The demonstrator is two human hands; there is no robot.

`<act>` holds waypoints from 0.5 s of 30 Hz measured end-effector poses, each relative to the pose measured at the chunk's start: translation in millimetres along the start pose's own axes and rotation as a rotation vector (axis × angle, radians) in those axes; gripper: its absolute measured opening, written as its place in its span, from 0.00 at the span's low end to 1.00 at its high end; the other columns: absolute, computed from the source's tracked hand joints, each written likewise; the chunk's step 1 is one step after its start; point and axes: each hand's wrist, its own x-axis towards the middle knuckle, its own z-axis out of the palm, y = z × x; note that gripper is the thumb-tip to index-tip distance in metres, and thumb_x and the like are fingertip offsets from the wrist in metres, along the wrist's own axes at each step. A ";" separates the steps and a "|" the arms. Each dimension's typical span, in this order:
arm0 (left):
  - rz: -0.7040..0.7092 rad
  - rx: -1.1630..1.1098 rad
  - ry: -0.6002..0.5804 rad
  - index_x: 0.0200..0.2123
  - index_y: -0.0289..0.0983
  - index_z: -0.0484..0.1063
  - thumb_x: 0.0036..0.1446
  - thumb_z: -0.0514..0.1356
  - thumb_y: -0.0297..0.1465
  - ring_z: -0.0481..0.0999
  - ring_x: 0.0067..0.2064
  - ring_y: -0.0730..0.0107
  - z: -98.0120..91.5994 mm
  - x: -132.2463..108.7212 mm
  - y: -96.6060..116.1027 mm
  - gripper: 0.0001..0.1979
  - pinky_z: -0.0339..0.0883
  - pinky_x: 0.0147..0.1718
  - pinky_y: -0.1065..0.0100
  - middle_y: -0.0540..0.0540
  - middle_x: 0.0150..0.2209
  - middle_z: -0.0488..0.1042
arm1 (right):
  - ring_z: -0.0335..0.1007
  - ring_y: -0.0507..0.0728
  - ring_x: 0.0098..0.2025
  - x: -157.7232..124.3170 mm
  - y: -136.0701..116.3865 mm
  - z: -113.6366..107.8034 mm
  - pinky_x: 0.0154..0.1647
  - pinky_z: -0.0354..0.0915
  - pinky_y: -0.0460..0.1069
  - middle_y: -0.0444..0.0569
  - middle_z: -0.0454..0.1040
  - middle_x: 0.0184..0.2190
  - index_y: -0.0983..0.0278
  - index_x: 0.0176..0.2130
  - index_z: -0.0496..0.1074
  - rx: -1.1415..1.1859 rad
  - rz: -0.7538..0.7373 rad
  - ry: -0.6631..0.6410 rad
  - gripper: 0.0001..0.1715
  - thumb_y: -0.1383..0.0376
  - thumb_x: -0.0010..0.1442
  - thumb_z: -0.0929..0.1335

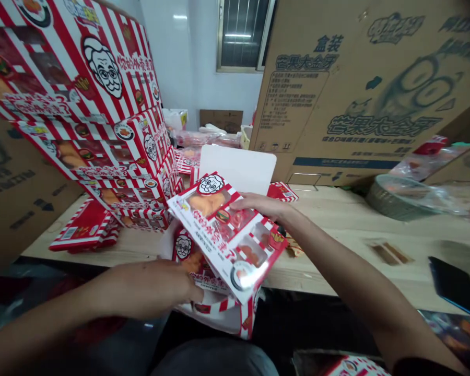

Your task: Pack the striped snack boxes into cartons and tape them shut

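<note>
My right hand (pixel 264 206) grips the upper edge of a flat red-and-white candy box (pixel 227 235) with clear windows, held tilted above an open striped carton (pixel 247 313). Orange and red pieces show through its windows. Another similar candy box (pixel 184 248) lies inside the carton, partly covered by the tilted one. My left hand (pixel 156 287) is at the carton's left side, fingers bent over its near rim; the fingertips are partly hidden. The carton's white lid flap (pixel 238 167) stands up at the back.
Striped cartons (pixel 117 120) are stacked tall at the left, with flat red boxes (pixel 86 227) beside them. Large brown cardboard boxes (pixel 337 136) stand behind at the right. On the wooden table (pixel 337 230) are a round bowl (pixel 399 201), a small packet (pixel 387 252) and a phone (pixel 456 287).
</note>
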 end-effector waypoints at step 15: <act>-0.070 -0.360 -0.433 0.29 0.39 0.75 0.54 0.54 0.29 0.71 0.30 0.69 -114.7 6.3 -25.8 0.09 0.61 0.29 0.75 0.51 0.25 0.74 | 0.75 0.54 0.30 57.1 34.2 -5.5 0.40 0.70 0.52 0.48 0.77 0.29 0.65 0.40 0.69 0.511 -0.034 0.326 0.17 0.57 0.61 0.59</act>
